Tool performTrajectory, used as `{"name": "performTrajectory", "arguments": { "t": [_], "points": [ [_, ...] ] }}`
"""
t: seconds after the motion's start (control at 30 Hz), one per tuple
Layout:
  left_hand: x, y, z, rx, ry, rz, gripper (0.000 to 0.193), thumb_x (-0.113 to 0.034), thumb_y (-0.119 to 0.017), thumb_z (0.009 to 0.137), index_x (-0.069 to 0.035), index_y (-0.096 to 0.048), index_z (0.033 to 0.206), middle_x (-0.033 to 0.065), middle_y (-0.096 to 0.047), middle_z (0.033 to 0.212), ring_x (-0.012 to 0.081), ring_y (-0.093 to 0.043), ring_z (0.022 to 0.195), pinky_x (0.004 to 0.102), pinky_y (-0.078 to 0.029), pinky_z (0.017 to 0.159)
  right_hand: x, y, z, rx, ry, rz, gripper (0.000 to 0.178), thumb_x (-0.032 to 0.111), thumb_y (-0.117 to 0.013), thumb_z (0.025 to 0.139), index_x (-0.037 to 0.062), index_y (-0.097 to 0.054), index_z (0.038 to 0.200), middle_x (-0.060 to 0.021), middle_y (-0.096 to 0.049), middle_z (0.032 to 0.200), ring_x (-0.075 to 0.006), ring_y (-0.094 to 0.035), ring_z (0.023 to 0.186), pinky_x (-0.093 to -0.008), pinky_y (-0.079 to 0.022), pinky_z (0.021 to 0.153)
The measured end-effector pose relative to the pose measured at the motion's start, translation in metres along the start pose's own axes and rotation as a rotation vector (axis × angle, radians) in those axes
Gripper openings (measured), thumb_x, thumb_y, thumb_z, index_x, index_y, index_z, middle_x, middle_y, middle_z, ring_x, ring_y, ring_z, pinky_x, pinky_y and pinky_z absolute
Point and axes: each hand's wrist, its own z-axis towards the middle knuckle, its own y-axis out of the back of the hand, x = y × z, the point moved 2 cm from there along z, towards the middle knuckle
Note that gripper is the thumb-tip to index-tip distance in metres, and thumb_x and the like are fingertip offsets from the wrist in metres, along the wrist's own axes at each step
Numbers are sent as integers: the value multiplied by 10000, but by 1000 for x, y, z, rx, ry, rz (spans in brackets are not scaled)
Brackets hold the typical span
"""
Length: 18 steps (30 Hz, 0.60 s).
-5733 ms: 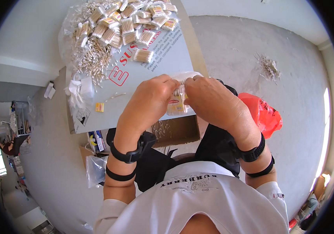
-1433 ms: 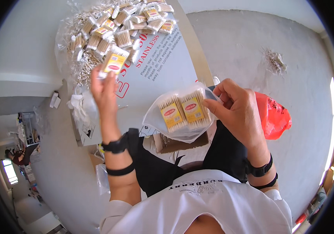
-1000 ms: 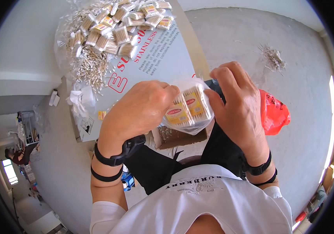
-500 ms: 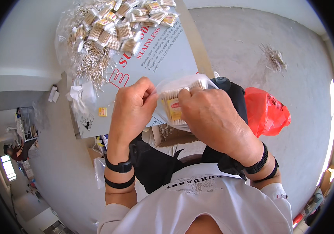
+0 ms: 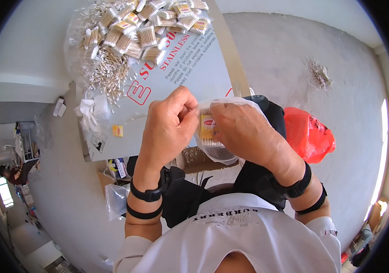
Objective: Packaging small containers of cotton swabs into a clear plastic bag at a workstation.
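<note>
In front of me, over the table's near edge, a clear plastic bag stretches between my hands. My left hand is closed in a pinch at the bag's left edge. My right hand reaches into the bag's mouth, its fingers curled round a bundle of cotton swabs. A yellow label card lies against the swabs. The fingertips of my right hand are partly hidden behind the bundle.
Packed cotton swabs and loose swabs are heaped on the grey table. One yellow card lies near its left edge. Under the near edge stands a cardboard box. To the right is a red plastic bag; swabs litter the floor.
My left hand has moved right, closer to my right hand. The bag and the swab bundle have shifted slightly right and down, with more of the bundle now covered by my right hand.
</note>
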Motion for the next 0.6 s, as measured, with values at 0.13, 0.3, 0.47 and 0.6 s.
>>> {"name": "performTrajectory", "arguments": {
  "t": [0.13,0.3,0.47,0.6],
  "points": [
    [27,23,24,33,157,-268,115,-46,-684,902,22,-596,872,5,-573,617,26,-521,549,218,-408,498,-1,2,-1,42,-37,58,293,150,-732,832,-7,-546,996,-199,-670,862,-382,-668,803,-451,-527,716],
    [185,50,98,-170,-11,266,198,-105,-710,882,17,-656,1028,154,-693,934,220,-674,840,362,-544,767,8,13,-4,9,-19,164,275,119,-734,841,0,-541,998,-199,-652,855,-396,-656,798,-462,-518,685],
    [257,44,164,-405,-151,786,665,-254,-789,788,-32,-522,1354,194,-508,1396,384,-423,1342,499,-358,1121,9,28,-1,93,73,191,228,-16,-625,777,-50,-527,980,-186,-624,820,-334,-672,786,-399,-543,689],
    [240,34,219,-377,-326,769,621,-362,-800,783,-63,-571,1276,173,-528,1325,392,-456,1277,556,-415,1009,3,26,2,126,59,225,221,-3,-603,804,-53,-524,1004,-219,-640,873,-356,-675,810,-402,-551,682]
  ]
}}
